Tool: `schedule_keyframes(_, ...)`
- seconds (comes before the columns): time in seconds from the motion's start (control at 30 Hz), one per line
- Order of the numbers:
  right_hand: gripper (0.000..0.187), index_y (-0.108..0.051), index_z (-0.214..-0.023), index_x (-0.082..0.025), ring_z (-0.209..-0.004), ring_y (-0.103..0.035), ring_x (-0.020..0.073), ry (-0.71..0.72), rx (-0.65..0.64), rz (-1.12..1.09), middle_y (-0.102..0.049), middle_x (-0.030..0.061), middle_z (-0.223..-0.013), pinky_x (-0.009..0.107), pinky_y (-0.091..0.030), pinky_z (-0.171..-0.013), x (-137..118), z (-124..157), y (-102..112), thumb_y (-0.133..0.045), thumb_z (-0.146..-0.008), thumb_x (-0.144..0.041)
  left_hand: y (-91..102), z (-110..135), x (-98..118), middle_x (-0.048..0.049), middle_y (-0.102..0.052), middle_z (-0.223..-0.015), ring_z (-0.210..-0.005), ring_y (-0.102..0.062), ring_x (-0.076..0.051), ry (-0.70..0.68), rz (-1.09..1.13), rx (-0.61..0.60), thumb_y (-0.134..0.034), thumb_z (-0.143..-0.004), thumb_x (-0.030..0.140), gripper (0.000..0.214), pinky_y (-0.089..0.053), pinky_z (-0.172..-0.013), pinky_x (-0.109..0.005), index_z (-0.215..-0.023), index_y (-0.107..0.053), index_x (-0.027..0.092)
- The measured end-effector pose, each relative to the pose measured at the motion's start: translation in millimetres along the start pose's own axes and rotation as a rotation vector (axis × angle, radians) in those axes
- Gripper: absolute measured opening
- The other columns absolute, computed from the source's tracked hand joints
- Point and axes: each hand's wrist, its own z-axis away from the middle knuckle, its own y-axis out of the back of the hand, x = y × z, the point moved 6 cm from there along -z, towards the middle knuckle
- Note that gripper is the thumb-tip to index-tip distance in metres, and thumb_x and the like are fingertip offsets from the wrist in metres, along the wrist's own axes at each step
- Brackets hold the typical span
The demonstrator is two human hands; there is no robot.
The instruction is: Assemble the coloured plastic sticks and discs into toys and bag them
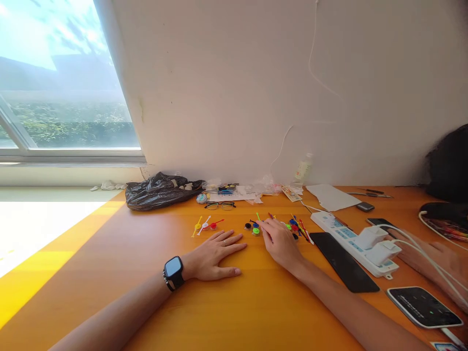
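Note:
My left hand [214,256] lies flat on the orange table [234,312], fingers stretched out, holding nothing; a black smartwatch [173,273] sits on its wrist. My right hand [280,241] rests further right with fingers curled, its fingertips touching a cluster of small coloured plastic pieces [254,227]. More coloured pieces with thin stems [298,228] lie just right of that hand. Three pieces, yellow, white and red [206,225], lie apart above my left hand.
A black plastic bag [159,191], glasses [220,205] and clutter line the wall. A white power strip [356,241] with chargers, a dark phone [343,261] and another phone [424,307] lie at right. Another person's hand [435,261] rests at the far right.

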Motion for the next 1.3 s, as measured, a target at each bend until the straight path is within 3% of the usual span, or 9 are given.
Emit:
schedule_keyframes(0.3,0.033,-0.077,-0.109,-0.02,-0.1,-0.067,0.0262,0.029,0.021,-0.206,-0.075,0.0102,-0.103,0.04,-0.049,-0.094,-8.1,3.7,4.2,-0.045,-0.103,-0.018,0.6,0.3,1.5,-0.0077,-0.027,-0.175,-0.159,-0.028,-0.04,-0.025,0.006,0.021,-0.054,-0.099,0.07,0.078,-0.024,-0.129,-0.059,-0.166,-0.033,0.035)
schedule_keyframes(0.43,0.029,-0.076,-0.097,-0.022,-0.094,-0.069,0.025,0.079,-0.044,-0.317,-0.076,0.0084,-0.096,0.038,-0.051,-0.09,-25.2,9.8,7.5,-0.048,-0.1,-0.018,6.8,-0.1,3.0,-0.0116,-0.039,-0.167,-0.149,-0.044,-0.037,0.001,0.007,0.144,-0.064,-0.095,0.061,0.067,-0.038,-0.123,-0.053,-0.154,-0.051,0.03)
schedule_keyframes(0.5,0.029,-0.076,-0.097,-0.023,-0.093,-0.069,0.0248,0.101,-0.065,-0.338,-0.077,0.008,-0.096,0.038,-0.051,-0.088,-30.5,12.1,7.7,-0.048,-0.1,-0.018,7.9,-0.5,2.8,-0.0117,-0.042,-0.164,-0.146,-0.046,-0.036,0.008,0.004,0.18,-0.066,-0.094,0.057,0.065,-0.04,-0.122,-0.052,-0.152,-0.051,0.03)
schedule_keyframes(0.67,0.035,-0.076,-0.116,-0.021,-0.101,-0.068,0.0265,0.065,0.036,-0.247,-0.075,0.0112,-0.106,0.039,-0.051,-0.093,-22.8,10.3,8.5,-0.044,-0.103,-0.018,2.6,-0.8,-1.3,-0.0081,-0.023,-0.175,-0.155,-0.034,-0.039,-0.008,0.025,0.13,-0.058,-0.099,0.061,0.076,-0.031,-0.126,-0.059,-0.165,-0.031,0.037)
schedule_keyframes(0.87,0.038,-0.076,-0.125,-0.017,-0.099,-0.066,0.0279,0.005,-0.037,-0.026,-0.074,0.0116,-0.101,0.041,-0.047,-0.088,-6.9,5.3,-0.8,-0.044,-0.104,-0.015,-1.5,-0.5,-6.3,-0.0057,-0.017,-0.177,-0.157,-0.03,-0.041,0.02,0.012,0.079,-0.054,-0.101,0.064,0.073,-0.029,-0.126,-0.062,-0.166,-0.031,0.039)
schedule_keyframes(1.0,0.037,-0.078,-0.122,-0.019,-0.102,-0.064,0.0279,0.017,-0.058,-0.084,-0.076,0.0111,-0.106,0.043,-0.047,-0.093,-9.5,5.9,-4.2,-0.046,-0.103,-0.014,-4.2,-0.8,-8.1,-0.0077,-0.014,-0.178,-0.159,-0.026,-0.043,0.048,-0.019,0.047,-0.051,-0.101,0.066,0.074,-0.028,-0.126,-0.065,-0.167,-0.029,0.039)
schedule_keyframes(1.13,0.035,-0.079,-0.119,-0.022,-0.1,-0.063,0.0267,0.07,-0.097,-0.204,-0.077,0.0091,-0.103,0.041,-0.049,-0.093,-20.7,9.0,-4.8,-0.05,-0.102,-0.012,-4.8,-0.6,-9.1,-0.0096,-0.024,-0.175,-0.159,-0.025,-0.042,0.061,-0.025,0.046,-0.05,-0.102,0.068,0.076,-0.027,-0.126,-0.065,-0.168,-0.025,0.039)
schedule_keyframes(1.3,0.035,-0.077,-0.124,-0.025,-0.103,-0.064,0.0259,0.147,-0.122,-0.275,-0.077,0.0072,-0.106,0.041,-0.049,-0.096,-33.4,13.1,0.3,-0.052,-0.104,-0.014,-5.9,-1.0,-9.1,-0.0154,-0.023,-0.175,-0.159,-0.026,-0.043,0.078,-0.073,0.006,-0.046,-0.102,0.07,0.077,-0.027,-0.127,-0.063,-0.167,-0.032,0.032)
